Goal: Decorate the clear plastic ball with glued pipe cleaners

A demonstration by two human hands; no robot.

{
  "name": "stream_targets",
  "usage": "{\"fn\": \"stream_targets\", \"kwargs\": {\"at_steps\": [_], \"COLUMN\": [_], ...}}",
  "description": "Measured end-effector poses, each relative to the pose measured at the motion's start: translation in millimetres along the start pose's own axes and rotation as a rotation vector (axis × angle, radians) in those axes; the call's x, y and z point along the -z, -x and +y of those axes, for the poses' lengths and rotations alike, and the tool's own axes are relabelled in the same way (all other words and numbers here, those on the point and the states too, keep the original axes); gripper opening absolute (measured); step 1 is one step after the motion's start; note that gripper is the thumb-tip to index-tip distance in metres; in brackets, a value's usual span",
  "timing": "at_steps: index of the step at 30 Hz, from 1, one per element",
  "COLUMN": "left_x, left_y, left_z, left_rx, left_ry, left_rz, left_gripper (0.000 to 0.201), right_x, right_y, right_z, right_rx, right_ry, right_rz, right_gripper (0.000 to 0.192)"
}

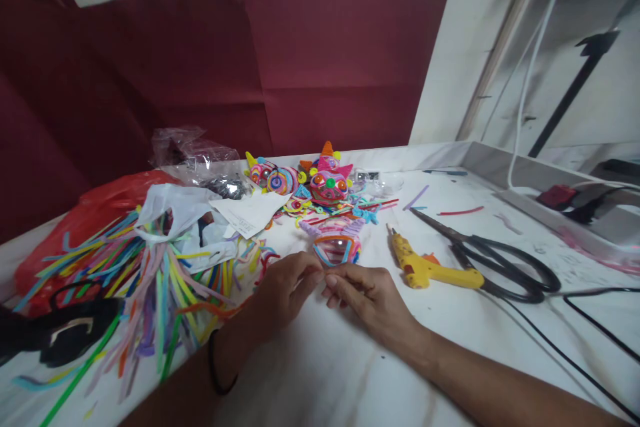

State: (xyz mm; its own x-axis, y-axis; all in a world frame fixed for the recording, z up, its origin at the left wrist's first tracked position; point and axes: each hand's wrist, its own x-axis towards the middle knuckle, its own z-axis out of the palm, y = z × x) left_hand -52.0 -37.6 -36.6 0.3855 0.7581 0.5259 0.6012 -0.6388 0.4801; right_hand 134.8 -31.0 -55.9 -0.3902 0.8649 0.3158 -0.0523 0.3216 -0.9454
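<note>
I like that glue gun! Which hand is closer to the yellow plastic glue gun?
Right. The right hand lies just left of the yellow plastic glue gun, apart from it; the left hand sits farther left, beyond the right hand.

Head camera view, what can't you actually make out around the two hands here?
- What the left hand and right hand pinch: hidden by their fingers, too small.
- Print on the white paper: too small.
- Clear plastic bag contents: blurred by wrinkles.
- Black object: cut off by left edge.
</note>
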Motion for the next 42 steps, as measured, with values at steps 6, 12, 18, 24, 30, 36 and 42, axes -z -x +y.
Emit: {"fn": "stream_targets", "kwargs": {"at_steps": [6,12,18,24,30,36,42], "left_x": [10.3,13.7,17.2,17.9,16.3,35.2,36.8], "left_y": [-6,-7,-5,-1,1,0,0], "left_z": [-2,-1,4,7,6,-3,-8], "left_rx": [-0.05,0.008,0.049,0.072,-0.027,-0.009,-0.008], "left_ry": [-0.098,-0.01,0.053,0.034,-0.055,-0.172,-0.173], "left_rz": [0.007,0.02,0.009,-0.107,-0.244,-0.2,-0.246], "left_gripper": [0.025,0.024,0.023,0.019,0.024,0.033,0.028], "right_x": [1,0,2,8,6,7,1], "right_y": [-1,-3,1,4,6,8,11], "right_z": [-2,-2,-2,3,8,15,21], "right_rx": [-0.061,-0.159,-0.076,0.237,0.302,0.166,0.121], "right_ry": [0.007,-0.059,0.1,0.484,0.556,0.566,0.516], "right_rz": [0.08,0.114,0.102,0.038,-0.078,-0.13,-0.097], "right_gripper": [0.05,0.052,0.052,0.033,0.037,0.038,0.036]}}
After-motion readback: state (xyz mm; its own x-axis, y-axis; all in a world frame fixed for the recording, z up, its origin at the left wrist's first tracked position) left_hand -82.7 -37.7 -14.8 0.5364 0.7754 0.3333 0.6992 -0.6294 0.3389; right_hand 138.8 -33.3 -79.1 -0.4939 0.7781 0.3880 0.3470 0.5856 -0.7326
